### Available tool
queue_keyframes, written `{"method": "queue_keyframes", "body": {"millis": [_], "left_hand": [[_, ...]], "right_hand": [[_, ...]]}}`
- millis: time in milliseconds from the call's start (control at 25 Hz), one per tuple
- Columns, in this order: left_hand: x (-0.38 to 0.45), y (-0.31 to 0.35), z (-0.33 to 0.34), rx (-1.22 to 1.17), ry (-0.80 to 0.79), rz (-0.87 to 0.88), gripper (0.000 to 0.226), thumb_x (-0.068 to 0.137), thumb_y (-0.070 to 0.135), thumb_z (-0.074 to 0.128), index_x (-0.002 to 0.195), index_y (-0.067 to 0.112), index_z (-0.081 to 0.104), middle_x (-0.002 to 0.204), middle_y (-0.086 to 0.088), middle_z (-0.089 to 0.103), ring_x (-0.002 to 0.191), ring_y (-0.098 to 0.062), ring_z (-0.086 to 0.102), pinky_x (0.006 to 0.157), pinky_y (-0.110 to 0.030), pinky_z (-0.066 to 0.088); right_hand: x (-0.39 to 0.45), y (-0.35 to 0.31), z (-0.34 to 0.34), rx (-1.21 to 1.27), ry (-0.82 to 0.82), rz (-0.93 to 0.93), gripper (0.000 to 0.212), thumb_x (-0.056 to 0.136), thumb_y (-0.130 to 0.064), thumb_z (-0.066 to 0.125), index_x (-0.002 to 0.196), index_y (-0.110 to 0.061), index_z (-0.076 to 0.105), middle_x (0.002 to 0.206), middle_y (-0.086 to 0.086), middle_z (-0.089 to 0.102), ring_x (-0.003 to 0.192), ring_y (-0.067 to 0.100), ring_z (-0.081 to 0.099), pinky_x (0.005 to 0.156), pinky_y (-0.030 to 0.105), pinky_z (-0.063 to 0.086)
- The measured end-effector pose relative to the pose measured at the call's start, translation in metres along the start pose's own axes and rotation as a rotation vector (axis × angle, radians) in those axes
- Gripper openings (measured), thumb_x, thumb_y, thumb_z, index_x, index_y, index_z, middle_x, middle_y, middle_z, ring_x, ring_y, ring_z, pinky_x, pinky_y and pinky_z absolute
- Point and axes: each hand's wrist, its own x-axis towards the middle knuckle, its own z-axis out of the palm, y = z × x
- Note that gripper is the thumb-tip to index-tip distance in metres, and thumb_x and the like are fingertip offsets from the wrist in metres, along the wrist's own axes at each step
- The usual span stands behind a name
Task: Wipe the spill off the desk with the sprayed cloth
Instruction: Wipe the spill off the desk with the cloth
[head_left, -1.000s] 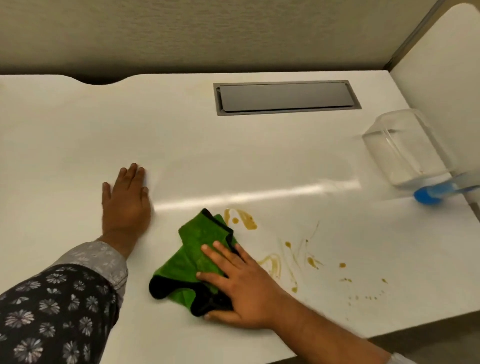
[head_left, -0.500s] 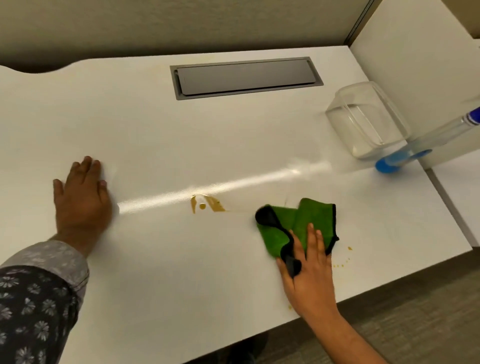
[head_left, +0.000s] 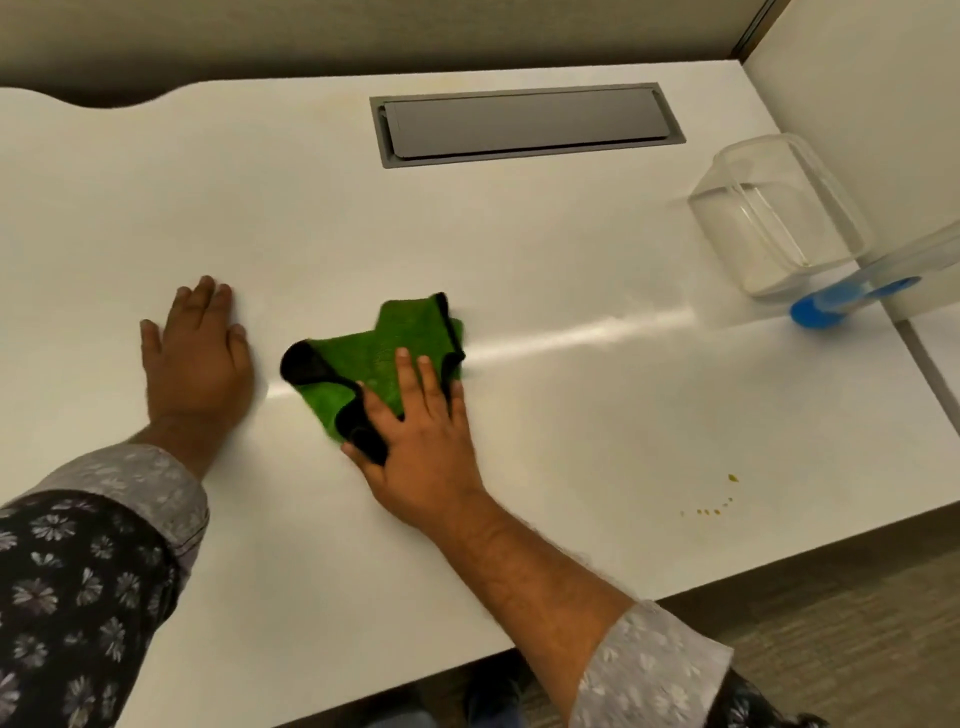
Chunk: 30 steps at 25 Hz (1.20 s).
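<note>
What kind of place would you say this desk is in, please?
Probably an office cubicle. The white desk has a grey cable-access hatch built into its top, fabric-covered partition panels stand behind it, and the floor below looks like office carpet.

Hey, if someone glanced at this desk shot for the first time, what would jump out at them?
The green cloth stands out against the white desk, at its centre, pressed flat under the right hand. The left hand lies flat just left of it. Next come the grey hatch at the desk's back, the clear container at the right edge, and a few small yellow-brown spots near the front right edge.
</note>
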Motion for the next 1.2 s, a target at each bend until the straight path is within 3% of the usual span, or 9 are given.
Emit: {"method": "queue_keyframes", "body": {"millis": [120,200,440,600,840,1040,1200], "left_hand": [[0.002,0.002,-0.004,-0.02,-0.025,0.018,0.056,0.108,0.027,0.037,0.162,0.011,0.038,0.172,-0.013,0.034,0.161,-0.033,0.026,0.127,-0.064,0.01],[-0.002,0.002,-0.005,-0.011,-0.041,0.03,0.062,0.106,0.038,0.033,0.162,0.012,0.036,0.173,-0.012,0.033,0.161,-0.032,0.024,0.127,-0.064,0.009],[-0.006,0.005,-0.014,0.062,-0.112,0.164,0.08,0.099,0.066,0.04,0.16,0.014,0.035,0.172,-0.012,0.031,0.161,-0.037,0.02,0.124,-0.068,0.012],[-0.026,0.014,-0.02,0.036,-0.185,0.263,0.085,0.096,0.07,0.037,0.165,0.021,0.031,0.177,-0.006,0.024,0.164,-0.035,0.01,0.129,-0.056,0.003],[-0.06,0.028,-0.012,-0.004,-0.189,0.258,0.087,0.096,0.072,0.036,0.168,0.023,0.026,0.179,-0.003,0.019,0.166,-0.033,0.004,0.131,-0.056,0.002],[-0.061,0.027,-0.006,-0.005,-0.175,0.264,0.087,0.096,0.07,0.04,0.167,0.022,0.027,0.179,-0.003,0.021,0.166,-0.033,0.005,0.131,-0.057,0.003],[-0.059,0.027,-0.005,-0.006,-0.184,0.262,0.085,0.097,0.069,0.042,0.167,0.023,0.026,0.179,-0.002,0.02,0.166,-0.032,0.004,0.131,-0.058,0.003]], "right_hand": [[-0.027,0.016,-0.002,-0.051,-0.022,-0.074,0.069,0.1,-0.063,0.047,0.163,-0.037,0.034,0.179,0.011,0.009,0.165,0.034,0.008,0.13,0.061,0.012],[-0.052,0.033,-0.006,-0.059,0.009,-0.022,0.069,0.1,-0.062,0.048,0.163,-0.038,0.033,0.179,0.01,0.011,0.165,0.032,0.01,0.13,0.059,0.015],[-0.128,0.081,-0.022,-0.073,0.109,0.357,0.069,0.102,-0.066,0.042,0.164,-0.036,0.034,0.179,0.01,0.014,0.164,0.032,0.014,0.129,0.058,0.022],[-0.178,0.121,-0.03,-0.102,0.142,0.538,0.072,0.102,-0.065,0.044,0.162,-0.027,0.039,0.178,0.014,0.016,0.163,0.036,0.018,0.127,0.06,0.028],[-0.204,0.186,-0.06,-0.001,0.242,0.905,0.079,0.104,-0.063,0.045,0.166,-0.019,0.025,0.178,0.014,0.009,0.164,0.036,0.009,0.129,0.065,0.016],[-0.179,0.139,-0.045,0.008,0.241,1.035,0.077,0.104,-0.063,0.039,0.166,-0.018,0.031,0.178,0.016,0.003,0.164,0.035,0.002,0.128,0.067,0.012],[-0.188,0.035,0.003,-0.118,0.174,0.894,0.078,0.103,-0.072,0.023,0.166,-0.026,0.023,0.178,0.019,-0.002,0.164,0.037,0.001,0.128,0.065,0.017]]}}
